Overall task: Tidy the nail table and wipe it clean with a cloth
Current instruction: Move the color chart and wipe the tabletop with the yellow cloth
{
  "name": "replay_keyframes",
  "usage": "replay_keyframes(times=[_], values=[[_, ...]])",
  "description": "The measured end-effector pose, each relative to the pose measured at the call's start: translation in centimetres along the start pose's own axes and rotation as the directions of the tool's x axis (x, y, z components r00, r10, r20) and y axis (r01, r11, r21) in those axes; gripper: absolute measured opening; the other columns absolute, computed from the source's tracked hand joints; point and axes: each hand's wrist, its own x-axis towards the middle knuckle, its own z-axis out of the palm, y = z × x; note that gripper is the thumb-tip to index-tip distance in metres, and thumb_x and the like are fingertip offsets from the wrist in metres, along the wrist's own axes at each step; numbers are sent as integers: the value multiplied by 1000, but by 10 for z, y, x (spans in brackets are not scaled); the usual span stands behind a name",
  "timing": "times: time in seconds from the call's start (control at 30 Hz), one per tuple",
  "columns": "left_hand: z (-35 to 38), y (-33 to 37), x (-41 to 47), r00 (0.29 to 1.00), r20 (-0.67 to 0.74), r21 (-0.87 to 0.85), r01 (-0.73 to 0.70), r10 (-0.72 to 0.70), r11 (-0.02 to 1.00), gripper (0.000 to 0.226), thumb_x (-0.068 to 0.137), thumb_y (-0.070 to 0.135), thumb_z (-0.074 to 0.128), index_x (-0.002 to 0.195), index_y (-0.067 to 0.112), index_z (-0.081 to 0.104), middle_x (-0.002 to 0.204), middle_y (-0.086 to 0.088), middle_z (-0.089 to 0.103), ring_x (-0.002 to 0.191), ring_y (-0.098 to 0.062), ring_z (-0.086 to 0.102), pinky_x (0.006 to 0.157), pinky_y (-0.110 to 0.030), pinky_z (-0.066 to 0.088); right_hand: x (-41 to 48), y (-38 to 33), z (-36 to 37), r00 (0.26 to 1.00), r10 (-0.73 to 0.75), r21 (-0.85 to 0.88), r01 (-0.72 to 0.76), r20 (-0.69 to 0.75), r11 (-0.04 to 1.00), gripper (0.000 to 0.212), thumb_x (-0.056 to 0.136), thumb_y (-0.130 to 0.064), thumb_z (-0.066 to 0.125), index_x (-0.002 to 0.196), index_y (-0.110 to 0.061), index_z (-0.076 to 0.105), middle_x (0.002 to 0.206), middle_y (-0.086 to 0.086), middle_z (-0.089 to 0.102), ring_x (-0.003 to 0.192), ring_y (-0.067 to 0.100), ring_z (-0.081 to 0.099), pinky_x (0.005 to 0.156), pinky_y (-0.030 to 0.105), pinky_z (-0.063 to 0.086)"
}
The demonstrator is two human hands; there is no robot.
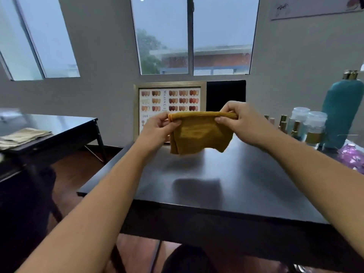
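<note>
i see a dark, glossy table (226, 174) under my hands, its top mostly bare and reflecting the grey window light. beyond my fingers a framed nail chart (169, 99) stands upright at the table's far edge, against the wall below a window (195, 36). a black chair back (226, 95) sits just right of the chart.

my left hand (157, 127) pinches the left top corner of the cloth (199, 133), thumb in front and fingers pressed together behind it. my right hand (240, 121) pinches the right end of the same top edge, thumb under and fingers curled over. the mustard cloth hangs folded between them, in the air above the far half of the table, not touching it; its shadow lies on the top nearer me.

right of my right fingers, along the table's right side, stand small gold-capped bottles (289, 127), two clear jars (313, 127) and a tall teal bottle (342, 113), with a purple crinkled thing (352, 156) nearer me. left of my left fingers the table edge drops to a wood floor (78, 170), and across that gap stands a second dark table (59, 125) bearing a pale folded towel (23, 136). the near edge runs below my forearms.
</note>
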Motion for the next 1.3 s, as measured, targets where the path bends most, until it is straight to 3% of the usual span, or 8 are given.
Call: replay_keyframes(times=[0.17, 0.37, 0.5, 0.67, 0.8, 0.97, 1.1, 1.3], values=[[-74, 5, -26, 993, -116, 127, 49, -34, 991, 16, 94, 30, 50, 102, 31, 64, 88, 10, 71, 80, -9, 68, 61, -25, 54, 31, -37, 58, 989, 14, 206, -44, 147, 978, 14, 91, -23, 60, 77, -21, 56, 92, 10, 63, 78, 23, 65, 58, 38, 60], [-142, -29, -48, 940, -169, 162, 323, -296, 933, 17, 93, 25, 54, 102, 19, 67, 98, -9, 71, 83, -19, 71, 64, -25, 56, 50, -44, 146, 850, 215, 292, -387, 481, 875, 13, 94, -20, 55, 83, -13, 56, 76, 8, 61, 58, 15, 65, 43, 21, 52], [-157, -62, -43, 884, -234, 290, 462, -406, 838, 14, 90, 25, 59, 98, 17, 67, 98, -9, 70, 91, -23, 69, 81, -41, 57, 53, -34, 188, 809, 334, 242, -490, 483, 837, 16, 93, -16, 58, 77, -12, 57, 74, 8, 59, 58, 16, 60, 41, 21, 51], [-150, -80, -30, 908, -361, 708, 415, -212, 571, 21, 82, 34, 67, 99, 23, 62, 94, 4, 66, 91, -16, 62, 75, -31, 51, 54, -20, 201, 900, 300, 0, -316, 317, 949, 21, 86, -27, 67, 105, -17, 64, 104, 5, 66, 83, 14, 59, 64, 21, 46], [-150, -78, -42, 972, -200, 847, 234, -121, 478, 42, 83, 43, 63, 121, 29, 52, 117, 7, 59, 102, -11, 54, 86, -32, 48, 38, -19, 190, 953, 157, -193, -108, 260, 975, 48, 85, -38, 64, 129, -22, 51, 129, 0, 58, 119, 19, 52, 104, 39, 39], [-144, -86, -64, 932, 15, 934, 116, -362, 337, 63, 87, 62, 39, 143, 33, 30, 153, 10, 27, 139, -13, 25, 110, -42, 24, 7, -21, 191, 900, 37, -428, 170, 435, 887, 59, 91, -56, 43, 139, -21, 41, 143, -1, 47, 130, 17, 43, 108, 39, 27], [-144, -89, -61, 926, 8, 945, 117, -378, 306, 65, 90, 61, 32, 147, 32, 20, 156, 10, 18, 143, -11, 17, 115, -39, 18, 5, -15, 196, 824, 121, -480, 196, 553, 855, 71, 96, -55, 28, 150, -10, 17, 158, 6, 19, 145, 16, 17, 119, 38, 8], [-145, -91, -51, 912, 21, 947, 114, -409, 302, 67, 91, 60, 29, 148, 29, 15, 157, 8, 12, 144, -10, 12, 117, -35, 12, 17, -13, 199, 800, 148, -508, 215, 581, 834, 72, 97, -53, 24, 150, -7, 11, 160, 8, 12, 147, 16, 9, 120, 42, -2]])
